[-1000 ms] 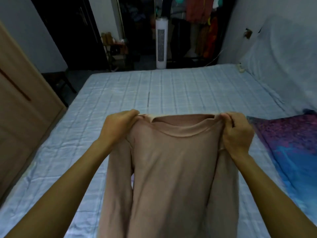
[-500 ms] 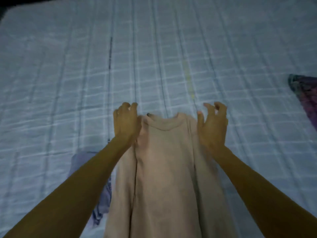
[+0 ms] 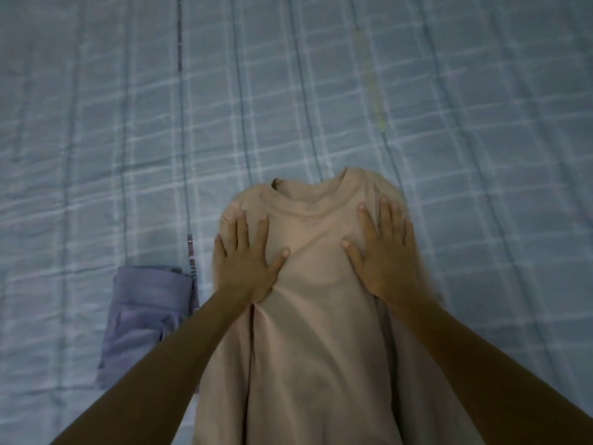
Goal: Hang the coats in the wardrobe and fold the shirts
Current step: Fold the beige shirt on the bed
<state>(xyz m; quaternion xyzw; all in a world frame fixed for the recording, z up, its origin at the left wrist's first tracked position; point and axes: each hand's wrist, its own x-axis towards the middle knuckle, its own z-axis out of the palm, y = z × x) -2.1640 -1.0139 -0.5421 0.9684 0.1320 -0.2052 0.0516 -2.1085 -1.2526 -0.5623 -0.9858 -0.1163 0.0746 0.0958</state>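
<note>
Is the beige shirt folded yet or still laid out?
Laid out: the beige shirt lies flat on the bed, body not doubled over in view; left hand and right hand press flat on it.

Single head view, steeply down, close over the bed

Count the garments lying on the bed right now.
2. A beige shirt lies spread at centre, under the left hand and right hand; a folded lavender garment sits just to its left. More may lie outside the frame.
</note>
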